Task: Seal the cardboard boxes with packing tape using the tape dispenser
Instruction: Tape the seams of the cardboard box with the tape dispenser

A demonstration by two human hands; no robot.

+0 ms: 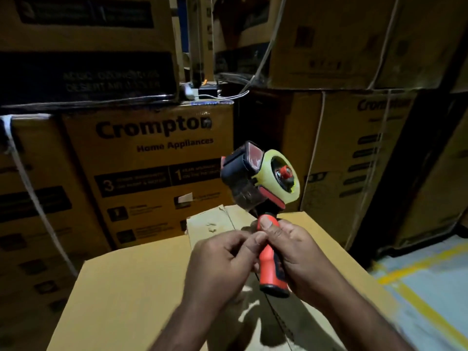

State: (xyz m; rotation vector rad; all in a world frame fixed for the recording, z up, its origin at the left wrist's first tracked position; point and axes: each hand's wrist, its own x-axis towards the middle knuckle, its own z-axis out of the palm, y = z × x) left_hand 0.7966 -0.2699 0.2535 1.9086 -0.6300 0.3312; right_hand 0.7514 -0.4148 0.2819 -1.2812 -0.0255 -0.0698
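Orange-handled black plastic tape dispenser (pixel 260 188) is standing upright over the plain brown cardboard box (pixel 141 287), its handle running down into the right hand (pixel 301 252), whose fingers are wrapping it. The left hand (pixel 217 264), curled, is meeting the handle; whether it is pinching anything is unclear.

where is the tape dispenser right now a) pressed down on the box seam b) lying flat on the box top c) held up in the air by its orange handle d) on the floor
C: the right hand holds the tape dispenser by its orange handle, with the roll end raised clear above the cardboard box.
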